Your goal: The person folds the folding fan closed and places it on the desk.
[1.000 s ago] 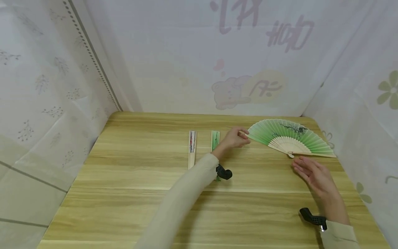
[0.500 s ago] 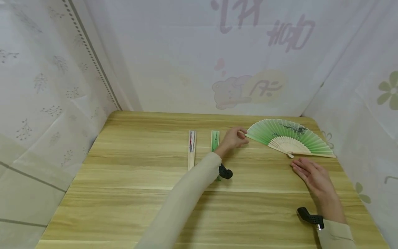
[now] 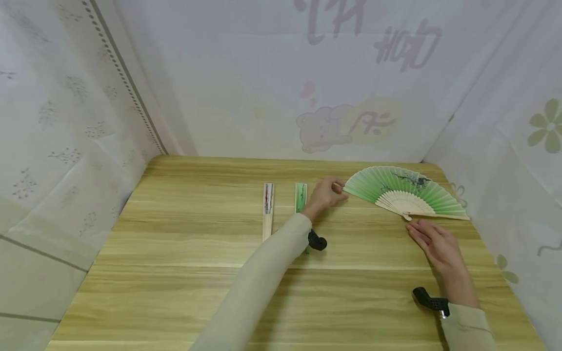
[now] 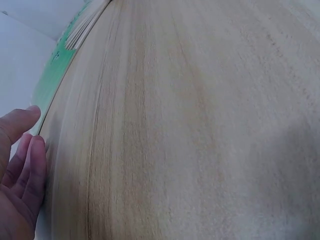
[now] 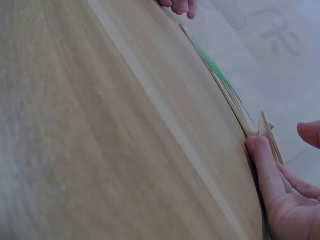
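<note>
An unfolded green hand fan with a dark branch print and pale ribs lies at the table's back right. My left hand is at its left corner, fingertips touching or almost touching it. In the left wrist view the thumb stands apart from the fingers by the fan's corner. My right hand lies below the fan's pivot, fingers extended. In the right wrist view its fingertips touch the pivot end, with the thumb held away.
Two folded fans lie left of the left hand: a white one with a red and dark print and a green one, both partly hidden by the left arm. The wooden table meets a pale printed curtain behind.
The head view has shifted slightly. My right hand's fingertips have come a little nearer the fan's pivot. The left hand stays by the left corner, and the fan remains unfolded.
</note>
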Tool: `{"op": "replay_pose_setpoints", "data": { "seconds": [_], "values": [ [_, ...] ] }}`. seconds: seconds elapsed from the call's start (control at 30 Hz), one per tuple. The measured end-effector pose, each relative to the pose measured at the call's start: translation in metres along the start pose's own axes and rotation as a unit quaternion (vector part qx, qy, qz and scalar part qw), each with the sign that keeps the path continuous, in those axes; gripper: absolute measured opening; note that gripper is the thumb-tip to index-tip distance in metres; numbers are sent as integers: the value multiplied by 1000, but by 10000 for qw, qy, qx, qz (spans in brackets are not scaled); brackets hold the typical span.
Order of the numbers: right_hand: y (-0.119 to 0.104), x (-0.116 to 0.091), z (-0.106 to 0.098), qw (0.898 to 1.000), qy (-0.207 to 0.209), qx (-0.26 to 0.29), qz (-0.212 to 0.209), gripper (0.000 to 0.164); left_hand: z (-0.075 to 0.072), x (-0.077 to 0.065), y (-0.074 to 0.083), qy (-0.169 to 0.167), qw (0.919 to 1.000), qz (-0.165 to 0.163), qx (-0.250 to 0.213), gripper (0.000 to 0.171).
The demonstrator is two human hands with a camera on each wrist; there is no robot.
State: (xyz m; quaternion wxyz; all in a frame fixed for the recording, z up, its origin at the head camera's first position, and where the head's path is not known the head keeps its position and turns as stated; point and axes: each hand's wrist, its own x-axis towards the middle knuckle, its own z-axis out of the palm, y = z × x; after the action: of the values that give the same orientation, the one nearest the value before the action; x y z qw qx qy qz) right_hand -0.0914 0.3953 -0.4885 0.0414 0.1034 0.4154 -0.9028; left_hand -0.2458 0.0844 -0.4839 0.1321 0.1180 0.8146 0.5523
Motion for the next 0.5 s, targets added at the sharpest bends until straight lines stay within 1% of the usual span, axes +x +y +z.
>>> {"op": "replay_pose_setpoints", "data": {
  "seconds": [0.13,0.23,0.37,0.5],
  "values": [
    [1,1,3,9998,166,87,-59,20,0,2,0,37,9998,-90,177,28],
    [1,2,4,9995,308,37,-70,19,0,2,1,56,9992,-179,349,29],
    [-1,3,6,9985,537,-55,-131,18,1,2,3,62,9988,-317,362,32],
    [-2,3,6,9968,773,106,-189,19,1,0,4,60,9986,-344,396,34]
  ]
}}
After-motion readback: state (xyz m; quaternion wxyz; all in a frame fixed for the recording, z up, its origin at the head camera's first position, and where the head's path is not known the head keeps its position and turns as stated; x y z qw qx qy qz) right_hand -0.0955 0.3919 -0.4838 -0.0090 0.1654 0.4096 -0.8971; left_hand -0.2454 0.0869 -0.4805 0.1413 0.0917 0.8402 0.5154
